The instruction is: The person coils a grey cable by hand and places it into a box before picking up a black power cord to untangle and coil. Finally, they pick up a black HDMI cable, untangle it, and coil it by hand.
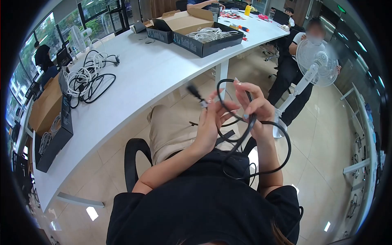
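Loops of a black cable [289,149] hang in front of my torso, above my lap. My right hand [258,107] is closed around several strands where the loops cross. To its left, my left hand [212,118] pinches the cable near one end, beside a small pale tag. A dark connector [195,92], slightly blurred, sticks out up and left from those fingers. One loop passes between the two hands, which are close together. More of the black cable trails down beside my right forearm.
A curved white table [139,77] bears a tangle of black and white cables [87,79], a dark box of white cables [212,45] and another cable box [61,130] at left. A seated person [300,106] is behind a white standing fan [312,71] at right.
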Demonstrator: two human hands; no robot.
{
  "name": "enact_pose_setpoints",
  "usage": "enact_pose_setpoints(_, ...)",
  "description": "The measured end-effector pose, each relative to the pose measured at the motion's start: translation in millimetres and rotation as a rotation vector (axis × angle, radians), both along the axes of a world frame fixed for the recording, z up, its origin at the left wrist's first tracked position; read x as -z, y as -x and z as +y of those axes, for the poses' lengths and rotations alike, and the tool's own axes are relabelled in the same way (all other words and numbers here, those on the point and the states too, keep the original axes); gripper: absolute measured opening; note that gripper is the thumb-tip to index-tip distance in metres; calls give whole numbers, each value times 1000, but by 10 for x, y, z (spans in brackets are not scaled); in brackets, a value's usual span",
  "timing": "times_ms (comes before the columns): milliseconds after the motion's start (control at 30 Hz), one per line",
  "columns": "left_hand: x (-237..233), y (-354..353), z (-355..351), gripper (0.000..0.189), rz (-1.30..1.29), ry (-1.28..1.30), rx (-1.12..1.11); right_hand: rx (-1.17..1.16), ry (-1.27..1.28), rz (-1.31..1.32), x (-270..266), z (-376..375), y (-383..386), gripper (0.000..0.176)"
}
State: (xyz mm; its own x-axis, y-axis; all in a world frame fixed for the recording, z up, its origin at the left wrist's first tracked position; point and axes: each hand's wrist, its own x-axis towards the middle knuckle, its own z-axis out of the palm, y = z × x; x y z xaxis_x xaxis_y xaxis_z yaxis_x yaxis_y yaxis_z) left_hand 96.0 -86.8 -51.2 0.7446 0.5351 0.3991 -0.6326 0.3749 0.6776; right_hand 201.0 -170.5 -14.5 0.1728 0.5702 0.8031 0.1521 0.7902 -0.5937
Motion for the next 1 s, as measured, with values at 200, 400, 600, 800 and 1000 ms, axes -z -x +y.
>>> enact_pose_setpoints(200,-139,93,293,31,-101,105,-50,377,328,-154,-153,-228,-51,38)
enact_pose_setpoints(400,-346,232,597,28,-140,100,-78,255,616,-285,-61,-528,-279,31)
enact_pose_setpoints(600,-448,364,965,38,-207,220,18,453,694,-308,-215,-1111,-509,16)
enact_pose_setpoints(800,-542,498,1347,37,-286,148,-33,618,3,335,-26,-1819,-907,26)
enact_pose_setpoints(1000,-454,583,1474,35,-238,11,30,957,-112,373,-234,-2226,-625,27)
